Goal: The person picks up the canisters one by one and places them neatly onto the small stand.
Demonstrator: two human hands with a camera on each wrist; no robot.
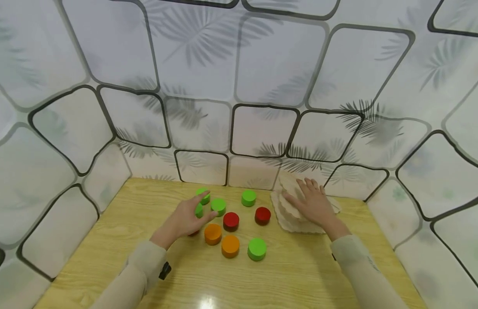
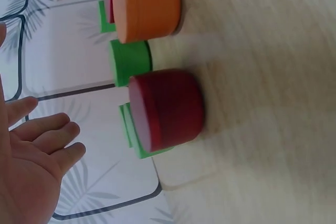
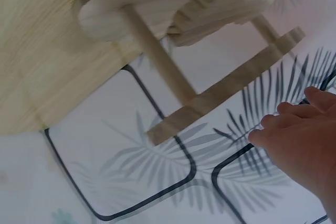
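My left hand (image 1: 186, 219) hovers over the left side of a group of short round blocks, fingers spread and holding nothing. Nearest it are a green block (image 1: 218, 207), an orange block (image 1: 213, 234) and a dark red block (image 2: 170, 109), which the hand mostly covers in the head view. At the right, my right hand (image 1: 313, 205) has its fingers extended over a pale wooden stand (image 1: 296, 226). This stand has scalloped tiers, and in the right wrist view round dowels (image 3: 160, 56) join them to a flat bar (image 3: 226, 88). Part of it is hidden under the hand.
Between the hands are more blocks, including a red one (image 1: 263, 216), a second orange one (image 1: 230, 246) and a green one (image 1: 257, 249) nearer the front. A patterned wall (image 1: 200, 128) encloses the wooden table (image 1: 208, 279) at the back and both sides.
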